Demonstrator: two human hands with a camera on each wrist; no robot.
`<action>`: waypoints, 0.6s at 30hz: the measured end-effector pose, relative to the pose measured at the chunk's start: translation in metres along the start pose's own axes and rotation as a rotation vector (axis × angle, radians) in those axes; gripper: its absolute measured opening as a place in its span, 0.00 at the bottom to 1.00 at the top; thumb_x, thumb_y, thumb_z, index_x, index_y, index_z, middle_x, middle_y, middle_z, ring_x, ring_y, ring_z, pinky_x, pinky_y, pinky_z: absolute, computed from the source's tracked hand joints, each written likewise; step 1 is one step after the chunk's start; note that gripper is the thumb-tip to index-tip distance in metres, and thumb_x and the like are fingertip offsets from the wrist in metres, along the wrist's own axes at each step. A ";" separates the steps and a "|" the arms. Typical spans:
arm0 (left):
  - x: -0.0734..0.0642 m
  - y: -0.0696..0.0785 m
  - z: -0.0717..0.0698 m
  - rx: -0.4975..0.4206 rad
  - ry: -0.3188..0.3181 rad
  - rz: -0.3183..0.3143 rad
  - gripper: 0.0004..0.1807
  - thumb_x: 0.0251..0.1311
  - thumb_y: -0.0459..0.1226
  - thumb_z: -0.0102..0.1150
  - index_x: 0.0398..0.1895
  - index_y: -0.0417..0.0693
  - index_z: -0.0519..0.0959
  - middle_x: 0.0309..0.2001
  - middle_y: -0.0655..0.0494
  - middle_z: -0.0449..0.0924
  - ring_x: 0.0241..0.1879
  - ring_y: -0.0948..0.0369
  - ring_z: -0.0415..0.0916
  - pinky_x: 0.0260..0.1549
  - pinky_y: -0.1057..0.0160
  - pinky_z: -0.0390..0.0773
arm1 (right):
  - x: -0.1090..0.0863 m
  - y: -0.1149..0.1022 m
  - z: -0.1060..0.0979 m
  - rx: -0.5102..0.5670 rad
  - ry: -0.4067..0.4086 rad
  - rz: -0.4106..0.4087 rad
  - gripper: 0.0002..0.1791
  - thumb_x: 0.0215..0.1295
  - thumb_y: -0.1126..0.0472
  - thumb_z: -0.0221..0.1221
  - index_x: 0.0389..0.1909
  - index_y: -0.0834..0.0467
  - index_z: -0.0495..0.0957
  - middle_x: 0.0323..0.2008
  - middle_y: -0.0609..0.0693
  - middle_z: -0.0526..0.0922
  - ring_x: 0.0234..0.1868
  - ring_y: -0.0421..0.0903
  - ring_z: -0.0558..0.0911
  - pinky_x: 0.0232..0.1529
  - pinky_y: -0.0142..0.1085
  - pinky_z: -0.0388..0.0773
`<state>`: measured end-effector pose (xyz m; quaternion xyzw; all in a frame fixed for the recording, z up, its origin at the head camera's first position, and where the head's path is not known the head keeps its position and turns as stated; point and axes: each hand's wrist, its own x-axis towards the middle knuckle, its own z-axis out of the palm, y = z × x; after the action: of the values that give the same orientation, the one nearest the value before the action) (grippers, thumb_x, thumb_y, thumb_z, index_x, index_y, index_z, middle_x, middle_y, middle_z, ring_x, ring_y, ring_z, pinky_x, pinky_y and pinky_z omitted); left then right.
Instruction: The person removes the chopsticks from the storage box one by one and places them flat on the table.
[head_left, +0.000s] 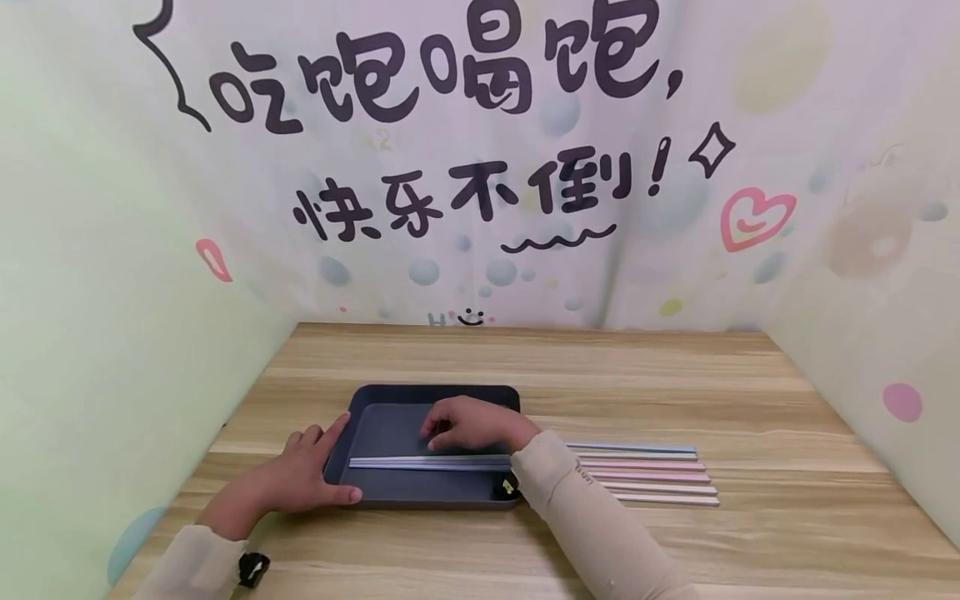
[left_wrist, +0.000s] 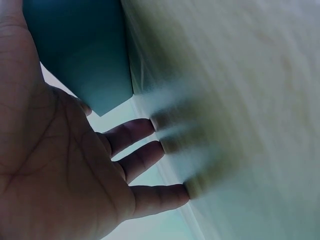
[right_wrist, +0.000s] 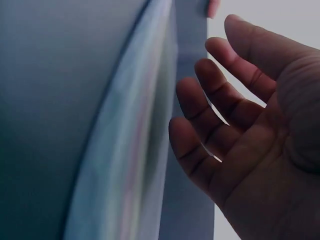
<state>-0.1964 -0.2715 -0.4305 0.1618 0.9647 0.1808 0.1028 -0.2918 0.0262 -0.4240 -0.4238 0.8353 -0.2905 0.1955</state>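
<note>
A dark grey rectangular tray (head_left: 390, 503) lies on the wooden table. Spread along its left side is my left hand (head_left: 300, 473), index finger on the rim and thumb at the front left corner. In the left wrist view, that hand's other fingertips (left_wrist: 175, 196) rest on the tabletop beside the tray. Pale blue and whitish chopsticks (head_left: 405, 462) lie lengthwise in the tray. My right hand (head_left: 472, 422) hovers just behind them over the tray, fingers loosely bent and holding nothing. More chopsticks (head_left: 652, 476) in blue, green, pink and cream lie side by side on the table, partly hidden by my right sleeve.
The wooden tabletop (head_left: 750, 400) runs back to a printed wall sheet (head_left: 480, 250) with black lettering. Pale side walls (head_left: 135, 333) stand at left and right. A black wrist strap (head_left: 253, 570) shows at my left sleeve.
</note>
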 end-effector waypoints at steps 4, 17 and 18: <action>-0.001 0.000 -0.001 0.005 0.006 0.005 0.65 0.48 0.65 0.69 0.78 0.39 0.47 0.55 0.35 0.64 0.50 0.42 0.61 0.45 0.42 0.71 | 0.003 0.002 0.006 -0.039 0.004 0.008 0.07 0.67 0.60 0.65 0.44 0.53 0.84 0.40 0.38 0.78 0.38 0.34 0.76 0.42 0.29 0.73; 0.000 0.005 -0.003 0.002 0.007 0.021 0.64 0.49 0.63 0.70 0.77 0.37 0.47 0.53 0.36 0.65 0.48 0.43 0.62 0.45 0.42 0.71 | 0.003 0.005 0.013 -0.093 -0.006 0.019 0.06 0.66 0.59 0.65 0.43 0.51 0.85 0.38 0.37 0.78 0.37 0.33 0.76 0.42 0.28 0.73; 0.000 0.005 -0.003 0.003 0.008 0.022 0.64 0.49 0.63 0.70 0.77 0.37 0.47 0.53 0.36 0.65 0.48 0.43 0.62 0.45 0.42 0.71 | 0.003 0.005 0.014 -0.096 -0.005 0.020 0.06 0.66 0.59 0.65 0.43 0.51 0.85 0.38 0.37 0.78 0.37 0.33 0.75 0.42 0.28 0.73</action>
<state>-0.1953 -0.2681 -0.4258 0.1717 0.9635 0.1812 0.0966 -0.2886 0.0219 -0.4378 -0.4249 0.8521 -0.2469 0.1800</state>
